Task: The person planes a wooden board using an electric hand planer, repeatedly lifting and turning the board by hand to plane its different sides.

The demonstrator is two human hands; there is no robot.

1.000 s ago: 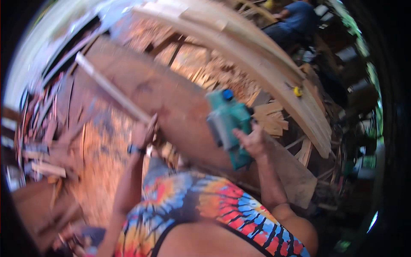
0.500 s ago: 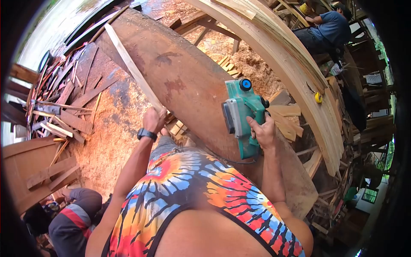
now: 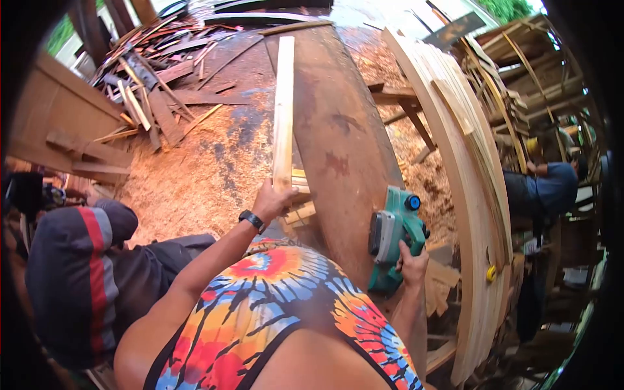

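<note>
My left hand (image 3: 274,199), with a dark watch on its wrist, is closed round the near end of a long pale wooden strip (image 3: 283,110). The strip points away from me, over the left edge of a wide brown board (image 3: 325,123). My right hand (image 3: 412,263) grips the handle of a green electric planer (image 3: 392,234). The planer is tilted on its side, over the right edge of the board near me; whether it touches the wood I cannot tell. Its grey sole side faces left.
Long stacked planks (image 3: 448,162) lie to the right, with a yellow tape measure (image 3: 491,273) on them. A person in dark clothes (image 3: 71,279) crouches close at left; another person (image 3: 549,188) is at far right. Scrap wood (image 3: 146,84) and sawdust (image 3: 188,175) cover the left ground.
The view has turned left. The strip has swung from slanting left to pointing nearly straight away from me. Both hands keep their holds. More of the crouching person shows.
</note>
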